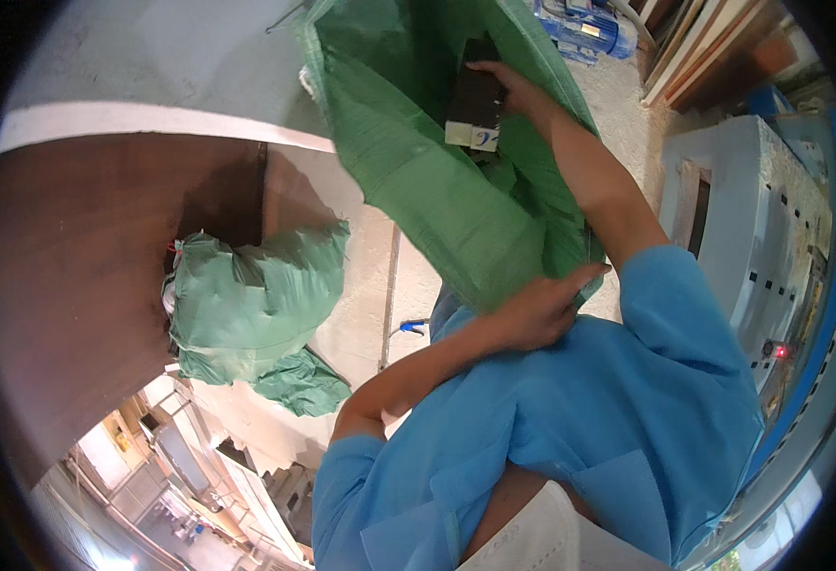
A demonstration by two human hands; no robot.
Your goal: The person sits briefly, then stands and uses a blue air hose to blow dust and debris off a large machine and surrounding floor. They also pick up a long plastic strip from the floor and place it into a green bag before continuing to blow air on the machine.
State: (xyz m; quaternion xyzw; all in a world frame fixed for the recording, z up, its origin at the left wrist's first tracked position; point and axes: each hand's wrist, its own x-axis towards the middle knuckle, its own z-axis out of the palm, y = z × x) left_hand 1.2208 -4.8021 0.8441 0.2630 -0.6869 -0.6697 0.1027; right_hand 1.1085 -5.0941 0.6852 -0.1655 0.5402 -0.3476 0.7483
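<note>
A large green woven sack (418, 181) gapes open in front of me, its mouth toward my body. My left hand (537, 312) grips the near rim of the sack, fingers bent over the fabric close to my shirt. Reaching into the opening, my right hand (508, 86) is closed on the side of a dark rectangular block (473, 90). The block has a pale end with a blue marking, and it sits inside the sack. What lies below it in the folds is mostly hidden in shadow.
To the left, a filled green sack (256, 295) leans by a brown panel (85, 266). A blue air gun (412, 326) lies on the pale floor. A blue motor (589, 33) and upright boards (713, 48) are far right, above a grey machine (732, 209).
</note>
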